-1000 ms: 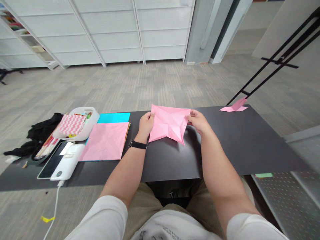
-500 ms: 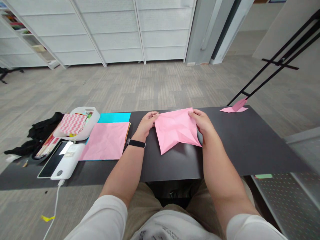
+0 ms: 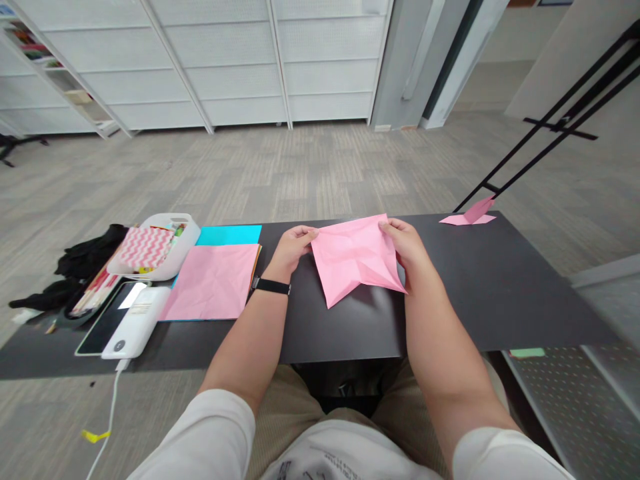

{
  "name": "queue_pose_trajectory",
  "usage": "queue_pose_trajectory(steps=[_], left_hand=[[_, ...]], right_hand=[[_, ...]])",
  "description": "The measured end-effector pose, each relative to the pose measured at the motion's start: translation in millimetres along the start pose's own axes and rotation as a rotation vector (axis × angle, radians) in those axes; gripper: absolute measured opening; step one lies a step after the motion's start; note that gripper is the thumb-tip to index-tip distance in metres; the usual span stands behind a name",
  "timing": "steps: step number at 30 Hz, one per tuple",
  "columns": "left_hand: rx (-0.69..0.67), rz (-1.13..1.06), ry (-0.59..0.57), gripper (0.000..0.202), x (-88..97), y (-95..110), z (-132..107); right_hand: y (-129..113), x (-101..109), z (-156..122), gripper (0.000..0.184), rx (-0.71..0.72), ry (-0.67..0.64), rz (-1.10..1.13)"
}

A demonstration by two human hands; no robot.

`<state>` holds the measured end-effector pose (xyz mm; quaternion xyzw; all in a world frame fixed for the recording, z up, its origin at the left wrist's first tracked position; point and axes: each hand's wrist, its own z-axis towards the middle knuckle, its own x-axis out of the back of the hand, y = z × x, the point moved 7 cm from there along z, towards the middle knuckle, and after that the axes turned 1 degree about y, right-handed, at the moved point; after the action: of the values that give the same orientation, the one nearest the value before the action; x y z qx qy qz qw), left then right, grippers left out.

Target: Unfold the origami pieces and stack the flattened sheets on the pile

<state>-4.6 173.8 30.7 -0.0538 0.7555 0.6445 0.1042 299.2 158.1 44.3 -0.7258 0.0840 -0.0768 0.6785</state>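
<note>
A creased sheet of pink paper (image 3: 356,257) is held up over the dark table, its near edge bent into folds and points. My left hand (image 3: 296,248) pinches its far left corner between thumb and fingers. At the far right corner, my right hand (image 3: 404,241) grips the sheet, thumb on top and the other fingers partly hidden behind. Left of my left hand lies a stack of coloured paper with a pink sheet (image 3: 213,283) on top and a blue sheet (image 3: 233,235) showing beyond it.
A folded pink paper piece (image 3: 473,213) stands at the far right of the table (image 3: 490,287). On the left are a white basket (image 3: 186,243), a phone (image 3: 103,327), a white power bank (image 3: 137,323) with its cable, and black cloth (image 3: 93,257). A black metal stand (image 3: 540,127) leans behind.
The pink sheet has shifted very slightly to the right and tilted a little in my hands. Both hands keep their grip; the other things stay where they were.
</note>
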Motion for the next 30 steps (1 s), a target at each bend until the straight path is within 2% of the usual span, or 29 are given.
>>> queue_pose_trajectory(steps=[7,12,14,17,19,22,25,30], left_hand=[[0.084,-0.106,0.014,0.06,7.5,-5,5],[0.049,-0.166,0.153,0.058,20.6,-1,8],[0.047,-0.155,0.093,0.065,13.1,-2,7],[0.097,-0.067,-0.137,0.069,-12.0,-10,-1],[0.126,0.004,-0.251,0.066,-25.2,-18,-8],[0.145,0.062,-0.301,0.059,-32.4,-29,-10],[0.059,0.065,-0.193,0.05,-25.3,-28,-2],[-0.143,0.051,0.059,0.045,-5.4,-18,9]], right_hand=[[0,-1,-1,0.048,0.006,-0.019,-0.029],[-2,5,0,0.048,0.016,0.056,-0.018],[-3,7,1,0.047,0.035,0.09,0.001],[-5,9,3,0.049,0.075,0.122,0.01],[-6,12,5,0.051,0.099,0.151,0.019],[-8,16,5,0.052,0.12,0.186,0.066],[-7,9,2,0.055,0.072,0.118,0.095],[-1,-19,-9,0.059,-0.053,-0.133,0.028]])
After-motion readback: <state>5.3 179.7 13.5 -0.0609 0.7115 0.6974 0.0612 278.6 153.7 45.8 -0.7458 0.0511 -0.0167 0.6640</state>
